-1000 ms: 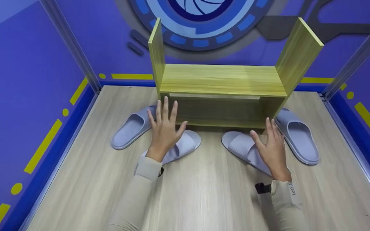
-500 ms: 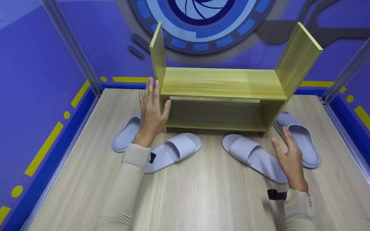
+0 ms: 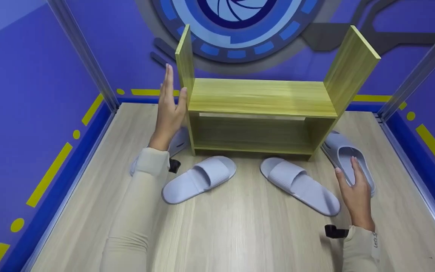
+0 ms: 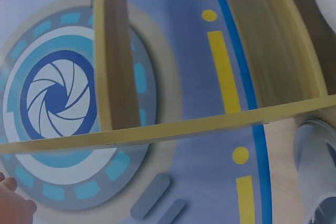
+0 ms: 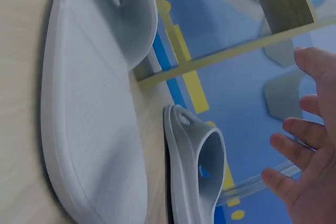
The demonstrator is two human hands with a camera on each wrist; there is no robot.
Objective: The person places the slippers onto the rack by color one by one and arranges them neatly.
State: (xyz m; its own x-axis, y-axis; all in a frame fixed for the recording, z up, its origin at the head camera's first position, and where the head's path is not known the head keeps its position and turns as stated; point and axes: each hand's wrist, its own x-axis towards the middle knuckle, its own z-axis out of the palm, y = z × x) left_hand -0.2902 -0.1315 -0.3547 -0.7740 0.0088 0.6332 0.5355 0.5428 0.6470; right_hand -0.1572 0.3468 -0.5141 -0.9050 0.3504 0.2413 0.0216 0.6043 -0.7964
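My left hand (image 3: 167, 115), fingers straight and pointing up, is beside the left upright panel of a wooden shelf (image 3: 259, 96); whether it touches the panel I cannot tell. Its fingertips (image 4: 14, 205) show at the edge of the left wrist view. Below, a grey slipper (image 3: 179, 141) is largely hidden by that arm. My right hand (image 3: 358, 194) hovers with fingers extended over the outer right slipper (image 3: 347, 151), holding nothing. Two more grey slippers, the inner left one (image 3: 198, 180) and the inner right one (image 3: 300, 185), lie in front of the shelf, toes toward it.
The shelf stands on a pale wood-grain floor (image 3: 240, 234) near a blue patterned back wall (image 3: 289, 68). Blue side walls (image 3: 25, 113) with yellow marks bound the floor left and right. Another slipper (image 5: 194, 161) appears behind the nearer one in the right wrist view.
My left hand has moved from in front of the shelf up and left to beside its left panel. My right hand has moved right and down. Shelf and slippers have stayed put.
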